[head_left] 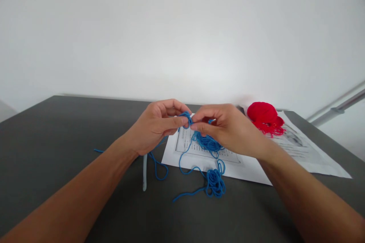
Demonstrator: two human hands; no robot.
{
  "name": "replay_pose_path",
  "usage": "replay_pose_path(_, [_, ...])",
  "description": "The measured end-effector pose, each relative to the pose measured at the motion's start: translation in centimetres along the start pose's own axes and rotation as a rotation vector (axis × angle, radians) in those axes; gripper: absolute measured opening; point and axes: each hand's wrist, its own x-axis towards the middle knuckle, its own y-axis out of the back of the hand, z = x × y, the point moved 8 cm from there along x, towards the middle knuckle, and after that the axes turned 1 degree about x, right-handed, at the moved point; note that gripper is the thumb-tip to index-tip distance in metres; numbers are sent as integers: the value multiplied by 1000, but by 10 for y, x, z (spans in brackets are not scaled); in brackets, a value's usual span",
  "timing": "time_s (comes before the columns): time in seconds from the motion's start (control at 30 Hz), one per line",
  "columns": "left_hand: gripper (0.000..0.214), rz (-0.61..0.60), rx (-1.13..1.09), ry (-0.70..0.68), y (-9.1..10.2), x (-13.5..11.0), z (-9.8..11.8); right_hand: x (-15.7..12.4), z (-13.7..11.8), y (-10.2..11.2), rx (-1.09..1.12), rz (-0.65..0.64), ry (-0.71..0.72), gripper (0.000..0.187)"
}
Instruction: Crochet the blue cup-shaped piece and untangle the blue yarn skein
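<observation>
Between my two hands, above the table, is a small looped piece of blue yarn (186, 115). My left hand (159, 123) pinches it between thumb and fingers. Fingertips of my right hand (225, 125) close on its other side, and a bit of blue shows under that palm. A loose heap of blue yarn (207, 142) lies below on the paper, partly behind my right hand. Nearer to me is a smaller tangle of blue yarn (215, 183) with a free end. A light grey rod (145, 174) lies below my left wrist, its upper end hidden.
Printed sheets of paper (251, 169) spread across the dark table (57, 140) to the right. A red ball of yarn (262, 114) rests on them at the back right. Behind the table stands a white wall (171, 34), with a grey pipe (339, 110) at the right.
</observation>
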Motion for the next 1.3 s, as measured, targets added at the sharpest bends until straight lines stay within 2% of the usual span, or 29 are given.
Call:
replay_pose_path(0.13, [15,62,39,-10,6,-1,1,1,5,13,78,80,3,21])
replay_pose_path(0.3, [19,105,90,-35,7,-1,3,-3,4,28,2,154,18,20])
replay_pose_path(0.37, [22,111,80,-45,6,-2,3,-4,8,30,19,178,-27,20])
replay_pose_path(0.5, [26,162,90,-43,9,-2,1,-6,24,29,298,187,-160,31])
replay_pose_path(0.63, [28,210,55,-41,12,-1,0,-7,24,32,591,158,-152,38])
replay_pose_path(0.77, [24,232,30,-62,15,2,0,-12,19,43,707,126,-176,46])
replay_pose_path(0.87, [27,262,18,-70,22,3,0,-21,15,65,718,190,-210,28])
replay_pose_path(0.93, [31,282,11,-70,27,3,-1,-28,16,88,698,303,-266,9])
replay_pose_path(0.97, [31,292,10,-69,30,4,-2,-32,18,101,668,371,-308,9])
replay_pose_path(1.03, [30,313,13,-72,35,4,-3,-41,20,128,577,501,-382,26])
replay_pose_path(1.1, [29,323,12,-74,38,5,-4,-47,19,155,490,600,-405,34])
replay_pose_path(1.17, [29,327,6,-75,39,6,-4,-50,16,177,421,652,-375,36])
replay_pose_path(1.27, [29,326,-11,-74,41,6,-4,-52,10,202,323,660,-298,38])
replay_pose_path(1.3, [29,325,-19,-75,41,6,-4,-56,10,211,275,699,-312,38])
